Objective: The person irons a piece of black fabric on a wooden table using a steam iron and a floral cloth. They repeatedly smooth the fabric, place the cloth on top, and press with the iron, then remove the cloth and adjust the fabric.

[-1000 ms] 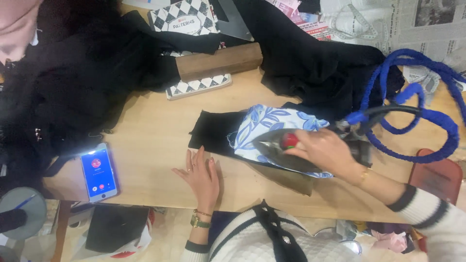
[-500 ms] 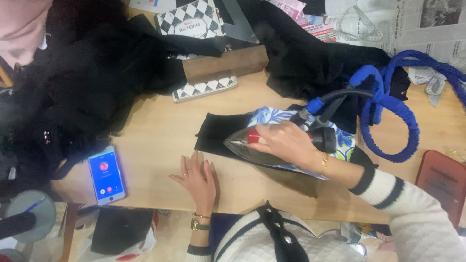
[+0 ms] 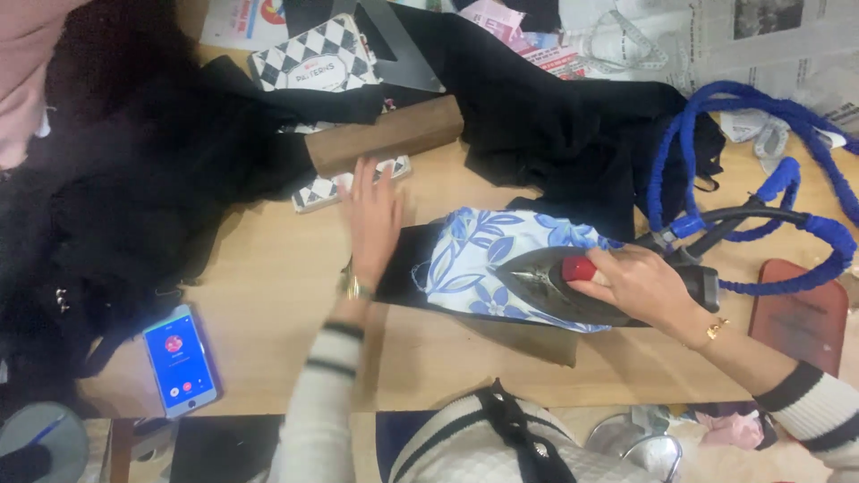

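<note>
My right hand [image 3: 640, 284] grips the handle of a dark steam iron [image 3: 546, 283] with a red button, its sole resting on a white cloth with blue flowers [image 3: 488, 252]. That cloth lies over a black fabric piece [image 3: 404, 268] on the wooden table [image 3: 268, 295]. My left hand [image 3: 371, 215] is stretched forward, fingers spread flat, near the left edge of the black piece and just below a wooden block [image 3: 385, 136]. A blue braided hose [image 3: 761, 179] runs from the iron's back.
A heap of black cloth [image 3: 116, 197] covers the left side, more black cloth [image 3: 573, 125] lies at the back. A phone [image 3: 179, 360] with a lit blue screen sits near the front edge. A checkered booklet [image 3: 313, 63], newspaper [image 3: 761, 36] and a red-brown pad [image 3: 796, 317] are around.
My left hand has moved from near the table's front edge forward to beside the black piece. The iron has shifted right again along the flowered cloth.
</note>
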